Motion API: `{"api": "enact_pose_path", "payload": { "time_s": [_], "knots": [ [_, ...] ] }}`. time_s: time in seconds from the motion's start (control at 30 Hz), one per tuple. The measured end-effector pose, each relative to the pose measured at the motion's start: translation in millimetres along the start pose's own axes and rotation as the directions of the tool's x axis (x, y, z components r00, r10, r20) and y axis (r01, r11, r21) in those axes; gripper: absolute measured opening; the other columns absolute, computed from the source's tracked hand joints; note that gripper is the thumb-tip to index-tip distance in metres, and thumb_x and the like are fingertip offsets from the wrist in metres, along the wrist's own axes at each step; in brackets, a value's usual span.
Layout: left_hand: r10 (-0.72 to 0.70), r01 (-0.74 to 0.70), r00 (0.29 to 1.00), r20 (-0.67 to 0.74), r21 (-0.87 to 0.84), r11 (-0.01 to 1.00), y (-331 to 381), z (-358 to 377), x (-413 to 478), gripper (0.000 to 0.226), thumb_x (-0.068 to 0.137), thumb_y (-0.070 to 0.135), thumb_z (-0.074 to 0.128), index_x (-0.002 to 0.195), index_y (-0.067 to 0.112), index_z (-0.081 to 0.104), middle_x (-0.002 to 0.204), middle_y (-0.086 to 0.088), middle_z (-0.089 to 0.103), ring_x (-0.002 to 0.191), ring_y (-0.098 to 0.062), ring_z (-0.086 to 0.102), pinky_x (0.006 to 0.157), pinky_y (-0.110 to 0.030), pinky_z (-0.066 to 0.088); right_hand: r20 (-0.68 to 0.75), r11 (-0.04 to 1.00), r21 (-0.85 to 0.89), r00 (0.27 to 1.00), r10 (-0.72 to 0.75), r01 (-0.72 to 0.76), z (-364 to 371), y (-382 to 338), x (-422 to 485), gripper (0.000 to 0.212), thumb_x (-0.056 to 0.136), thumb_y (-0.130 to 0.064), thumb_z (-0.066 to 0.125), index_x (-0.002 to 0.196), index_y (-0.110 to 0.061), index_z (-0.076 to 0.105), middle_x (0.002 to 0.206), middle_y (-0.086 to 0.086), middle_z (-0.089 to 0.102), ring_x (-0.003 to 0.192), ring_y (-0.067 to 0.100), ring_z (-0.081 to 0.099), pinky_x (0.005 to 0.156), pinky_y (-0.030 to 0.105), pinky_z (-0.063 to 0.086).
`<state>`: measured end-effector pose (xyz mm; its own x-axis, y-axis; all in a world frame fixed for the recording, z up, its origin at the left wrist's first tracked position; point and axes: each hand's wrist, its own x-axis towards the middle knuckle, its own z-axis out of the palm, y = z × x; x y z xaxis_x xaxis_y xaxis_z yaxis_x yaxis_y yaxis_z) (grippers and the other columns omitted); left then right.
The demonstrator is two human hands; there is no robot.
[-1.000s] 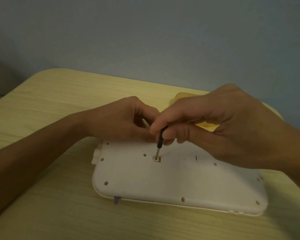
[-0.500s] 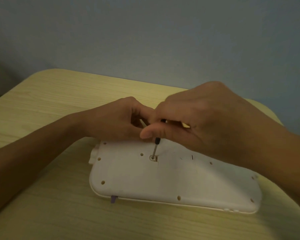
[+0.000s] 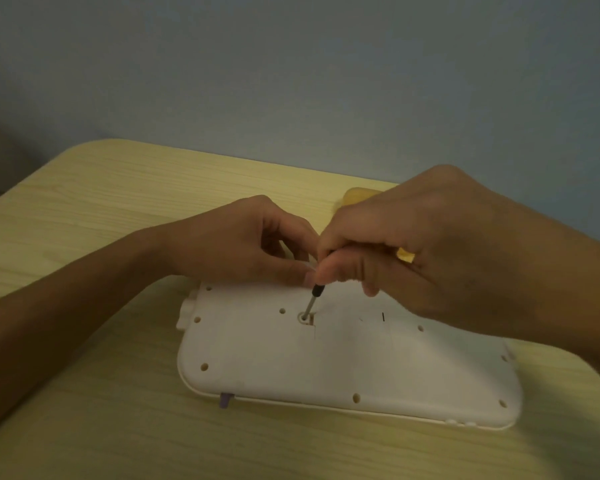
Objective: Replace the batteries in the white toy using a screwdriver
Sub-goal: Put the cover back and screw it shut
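Note:
The white toy point(image 3: 326, 362) lies back side up on the wooden table point(image 3: 111, 209), its flat shell dotted with several screw holes. A thin screwdriver point(image 3: 313, 299) with a dark collar stands tilted, its tip in the recessed screw hole by the battery cover's left edge. My right hand point(image 3: 430, 251) is closed around the screwdriver's upper part, which it hides. My left hand point(image 3: 243, 244) rests on the toy's far edge, fingertips curled right beside the screwdriver shaft. No batteries are visible.
A yellow object point(image 3: 361, 195) shows partly behind my right hand at the table's far edge. A small purple tab point(image 3: 225, 400) sticks out of the toy's near edge. A grey-blue wall stands behind the table.
My right hand has twisted around the screwdriver and shifted slightly, the tip staying in the same screw hole. The left hand and toy have barely moved.

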<state>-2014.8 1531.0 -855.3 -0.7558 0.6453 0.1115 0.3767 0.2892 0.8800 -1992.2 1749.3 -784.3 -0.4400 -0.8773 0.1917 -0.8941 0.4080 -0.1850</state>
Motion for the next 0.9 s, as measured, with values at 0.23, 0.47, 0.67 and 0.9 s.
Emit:
{"api": "enact_pose_path", "payload": {
  "time_s": [0.23, 0.47, 0.67, 0.9],
  "knots": [
    [0.011, -0.010, 1.000, 0.008, -0.013, 1.000, -4.4, -0.8, 0.8, 0.020, 0.089, 0.035, 0.071, 0.098, 0.052, 0.077, 0.097, 0.006, 0.081, 0.086, -0.030, 0.079, 0.079, -0.051, 0.064, -0.123, 0.981, -0.191, 0.991, -0.060, 0.036, 16.3, 4.8, 0.6, 0.054, 0.101, -0.055, 0.043, 0.064, -0.019, 0.061, 0.048, -0.002, 0.048, 0.038, 0.027, 0.045, 0.038, 0.039, 0.046],
    [0.034, -0.034, 0.999, 0.003, -0.005, 0.999, 4.0, 1.0, -0.6, 0.030, 0.081, 0.038, 0.070, 0.073, 0.068, 0.070, 0.072, 0.032, 0.074, 0.065, 0.006, 0.071, 0.062, -0.007, 0.051, -0.097, 0.989, 0.146, 0.995, -0.008, 0.022, 5.5, 10.6, -3.1, 0.015, 0.092, -0.040, 0.070, 0.094, -0.025, 0.074, 0.073, -0.008, 0.071, 0.059, 0.012, 0.062, 0.053, 0.037, 0.055],
    [-0.023, 0.023, 1.000, -0.015, 0.021, 1.000, -7.6, -0.7, -0.1, 0.016, 0.090, 0.032, 0.078, 0.102, 0.041, 0.081, 0.097, 0.003, 0.083, 0.085, -0.021, 0.080, 0.079, -0.042, 0.065, -0.030, 0.978, 0.206, 0.999, 0.025, -0.019, -3.6, 15.4, -10.9, 0.023, 0.093, -0.014, 0.064, 0.103, -0.024, 0.082, 0.075, -0.011, 0.077, 0.064, 0.003, 0.072, 0.057, 0.028, 0.061],
    [-0.009, 0.009, 1.000, 0.002, -0.011, 1.000, -2.9, -0.5, -2.1, 0.024, 0.087, 0.033, 0.074, 0.094, 0.056, 0.077, 0.090, 0.019, 0.081, 0.079, -0.011, 0.078, 0.072, -0.024, 0.058, -0.086, 1.000, -0.006, 0.996, 0.027, -0.028, 8.0, 8.2, 0.4, 0.038, 0.100, -0.053, 0.048, 0.069, -0.031, 0.049, 0.049, -0.006, 0.048, 0.040, 0.012, 0.042, 0.040, 0.036, 0.043]
  ]
}}
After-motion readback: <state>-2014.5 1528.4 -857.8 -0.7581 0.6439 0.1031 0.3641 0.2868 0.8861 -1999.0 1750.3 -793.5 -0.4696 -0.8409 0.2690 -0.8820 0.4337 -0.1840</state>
